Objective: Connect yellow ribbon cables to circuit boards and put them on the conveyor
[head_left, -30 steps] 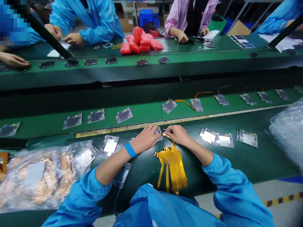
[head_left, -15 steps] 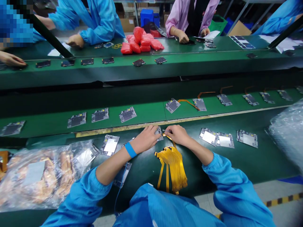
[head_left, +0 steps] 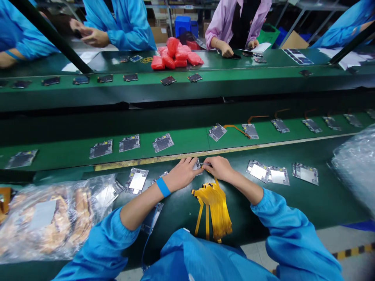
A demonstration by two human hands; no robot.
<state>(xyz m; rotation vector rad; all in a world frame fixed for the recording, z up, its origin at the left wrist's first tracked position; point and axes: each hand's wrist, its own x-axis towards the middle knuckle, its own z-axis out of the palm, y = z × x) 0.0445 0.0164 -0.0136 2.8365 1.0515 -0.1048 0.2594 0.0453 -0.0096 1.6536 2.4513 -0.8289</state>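
My left hand (head_left: 183, 173), with a blue band at its wrist, grips a small circuit board (head_left: 197, 164), partly hidden under the fingers. Its index fingertip reaches the board's right edge, close to my right fingertips. My right hand (head_left: 219, 168) is closed in a pinch on a yellow flex cable (head_left: 216, 180), which shows on both sides of the fingers. A small grey piece also shows at these fingertips; its kind is unclear. Just below lies a fanned pile of yellow flex cables (head_left: 215, 210). Whether the held cable touches the board is hidden.
Boards with silver plates (head_left: 258, 170) lie to the right, another board (head_left: 137, 180) to the left. A clear bag (head_left: 58, 218) fills the left side, bubble wrap (head_left: 356, 164) the right. Ahead, a green belt (head_left: 190, 140) carries several boards. Co-workers sit beyond, near red bundles (head_left: 175, 54).
My left index finger has stretched right to the board's edge, and my right hand has shifted slightly left. Boards on the near belt moved right, those on the far belt left. A co-worker's hands rose.
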